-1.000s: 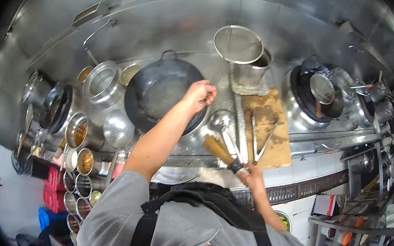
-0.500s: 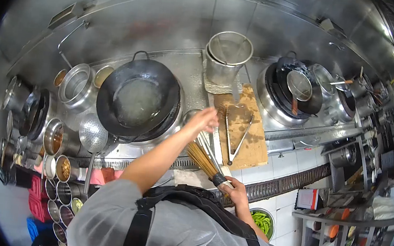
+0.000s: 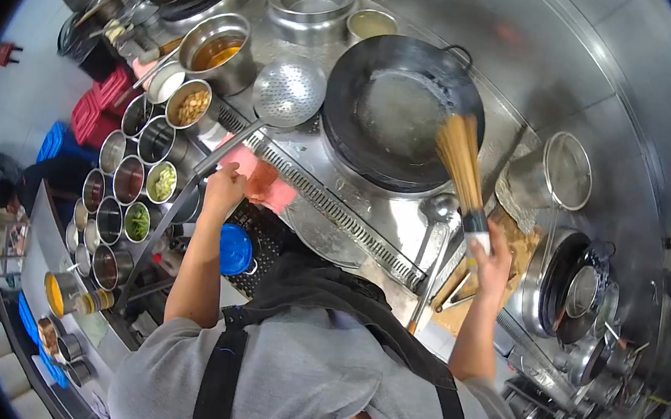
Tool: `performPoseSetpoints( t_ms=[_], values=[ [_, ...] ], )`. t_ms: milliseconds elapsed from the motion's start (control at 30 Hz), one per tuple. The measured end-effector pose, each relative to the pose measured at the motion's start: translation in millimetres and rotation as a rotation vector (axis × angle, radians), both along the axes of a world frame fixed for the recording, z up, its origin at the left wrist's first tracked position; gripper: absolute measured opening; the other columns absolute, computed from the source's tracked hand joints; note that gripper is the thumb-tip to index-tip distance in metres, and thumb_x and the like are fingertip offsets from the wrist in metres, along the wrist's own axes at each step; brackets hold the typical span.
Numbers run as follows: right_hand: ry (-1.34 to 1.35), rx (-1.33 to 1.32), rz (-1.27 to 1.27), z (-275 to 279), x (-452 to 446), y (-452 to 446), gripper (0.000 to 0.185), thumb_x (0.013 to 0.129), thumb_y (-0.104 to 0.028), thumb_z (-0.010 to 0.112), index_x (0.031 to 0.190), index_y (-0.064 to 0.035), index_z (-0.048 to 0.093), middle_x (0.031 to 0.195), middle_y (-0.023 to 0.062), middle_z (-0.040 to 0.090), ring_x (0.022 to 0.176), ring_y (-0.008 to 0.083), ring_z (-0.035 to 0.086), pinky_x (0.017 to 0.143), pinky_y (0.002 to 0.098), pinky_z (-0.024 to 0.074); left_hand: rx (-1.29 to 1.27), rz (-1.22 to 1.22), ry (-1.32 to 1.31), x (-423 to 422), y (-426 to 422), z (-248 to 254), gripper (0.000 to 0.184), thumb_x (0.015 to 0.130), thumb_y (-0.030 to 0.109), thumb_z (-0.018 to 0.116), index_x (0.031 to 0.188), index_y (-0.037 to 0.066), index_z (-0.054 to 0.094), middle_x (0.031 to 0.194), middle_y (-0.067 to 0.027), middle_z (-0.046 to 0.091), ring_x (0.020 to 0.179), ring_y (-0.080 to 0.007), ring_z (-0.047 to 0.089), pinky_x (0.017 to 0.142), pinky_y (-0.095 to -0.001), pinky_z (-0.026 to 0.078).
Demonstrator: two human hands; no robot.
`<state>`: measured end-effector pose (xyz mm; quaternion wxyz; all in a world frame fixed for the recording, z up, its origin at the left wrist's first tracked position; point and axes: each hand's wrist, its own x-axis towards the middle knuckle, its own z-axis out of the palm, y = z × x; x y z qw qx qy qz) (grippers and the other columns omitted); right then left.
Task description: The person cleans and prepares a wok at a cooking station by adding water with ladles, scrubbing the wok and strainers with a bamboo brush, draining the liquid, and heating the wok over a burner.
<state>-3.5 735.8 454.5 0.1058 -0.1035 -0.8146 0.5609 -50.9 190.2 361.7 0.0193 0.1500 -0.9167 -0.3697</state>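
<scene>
My right hand (image 3: 494, 255) is closed round the dark-wrapped handle of a bamboo wok brush (image 3: 461, 165). Its bristles point up and overlap the right rim of the black wok (image 3: 361, 122), which has a little cloudy liquid in the bottom. Beside the brush lies a ladle (image 3: 439, 208). My left hand (image 3: 226, 187) is at the left edge of a pink cloth (image 3: 278, 196), close to the handle of a perforated skimmer (image 3: 289, 90). Its fingertips are turned away, so I cannot tell whether they grip anything.
Several steel pots of ingredients (image 3: 110, 218) stand at the left, near a pot of brown liquid (image 3: 219, 52). A strainer on a pot (image 3: 566, 170) is right of the wok. Tongs (image 3: 458, 292) lie on cardboard (image 3: 521, 249). More woks (image 3: 556, 290) stand at the far right.
The view has swung left. My right hand has raised the brush to the wok's rim, bristles upward. My left hand has gone from near the brush to the pink cloth.
</scene>
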Motion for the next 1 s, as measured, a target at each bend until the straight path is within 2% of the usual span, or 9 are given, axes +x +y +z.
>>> performPoseSetpoints(
  t_ms=[67,200,367,433,567,700,767,867,1000],
  values=[
    [-0.26,0.358,0.152,41,-53,-26,0.057,0.073,-0.019,0.077,0.127,-0.0108,0.061,0.113,0.0175,0.068,0.103,0.0213,0.065,0.09,0.0337,0.048,-0.13,0.004,-0.13,0,-15,-17,0.04,0.078,0.022,0.066,0.106,-0.005,0.063,0.093,-0.0251,0.068,0.087,-0.0426,0.066,0.081,-0.0432,0.053],
    [-0.274,0.898,0.566,33,-161,-33,0.053,0.073,-0.023,0.074,0.124,-0.0146,0.063,0.111,0.0186,0.067,0.101,0.0342,0.065,0.093,0.0404,0.0493,-0.209,-0.011,-0.166,-8,-17,-50,0.053,0.077,0.028,0.067,0.112,-0.01,0.057,0.106,-0.0318,0.062,0.099,-0.0459,0.061,0.088,-0.0482,0.05],
    [-0.198,1.234,0.252,14,-263,-77,0.049,0.076,-0.026,0.069,0.124,-0.0152,0.062,0.1,0.0171,0.069,0.092,0.0348,0.066,0.084,0.0427,0.0523,-0.021,-0.132,-0.302,-28,-9,-70,0.045,0.072,0.031,0.07,0.099,-0.003,0.06,0.102,-0.0309,0.062,0.094,-0.0466,0.061,0.084,-0.0483,0.05],
    [-0.248,1.235,0.147,-7,-281,-117,0.046,0.079,-0.029,0.066,0.123,-0.0144,0.062,0.097,0.0167,0.068,0.09,0.0347,0.066,0.082,0.0436,0.0529,-0.138,-0.147,-0.232,-31,-9,-94,0.042,0.07,0.03,0.07,0.097,-0.001,0.061,0.101,-0.0253,0.063,0.096,-0.0418,0.061,0.083,-0.0488,0.051],
    [0.019,1.004,0.252,-25,-256,-157,0.038,0.079,-0.021,0.066,0.116,-0.0125,0.062,0.092,0.0209,0.067,0.086,0.0401,0.065,0.077,0.048,0.0536,-0.258,-0.241,-0.224,-38,-7,-96,0.047,0.068,0.032,0.073,0.099,0.0,0.059,0.098,-0.022,0.063,0.097,-0.0404,0.061,0.084,-0.0485,0.05],
    [-0.012,0.9,0.468,2,-206,-127,0.045,0.076,-0.021,0.07,0.12,-0.0131,0.064,0.102,0.019,0.068,0.09,0.038,0.066,0.082,0.0444,0.0524,-0.252,-0.333,-0.241,-40,-9,-101,0.057,0.067,0.034,0.076,0.107,0.0,0.053,0.097,-0.0244,0.062,0.094,-0.0413,0.06,0.085,-0.0481,0.049],
    [-0.269,0.853,0.449,40,-194,-107,0.045,0.074,-0.023,0.071,0.118,-0.0139,0.066,0.102,0.0186,0.068,0.092,0.0368,0.065,0.083,0.0437,0.052,-0.213,-0.336,-0.271,-42,-11,-100,0.059,0.067,0.032,0.076,0.112,0.001,0.052,0.098,-0.0252,0.062,0.095,-0.0418,0.06,0.086,-0.0488,0.048],
    [-0.319,0.938,0.365,60,-201,-69,0.039,0.075,-0.024,0.069,0.113,-0.0146,0.069,0.098,0.0188,0.069,0.092,0.0362,0.066,0.083,0.0441,0.0521,-0.147,-0.324,-0.335,-43,-11,-100,0.065,0.067,0.028,0.077,0.12,0.002,0.049,0.1,-0.0269,0.062,0.098,-0.0429,0.059,0.087,-0.0501,0.048],
    [-0.171,1.236,0.048,27,-248,-56,0.042,0.078,-0.024,0.066,0.119,-0.0167,0.064,0.098,0.0172,0.069,0.09,0.0358,0.066,0.079,0.0451,0.053,-0.107,-0.292,-0.234,-44,-9,-107,0.071,0.066,0.026,0.078,0.125,0.003,0.046,0.098,-0.0266,0.063,0.097,-0.0439,0.06,0.085,-0.0498,0.049]
  ],
)
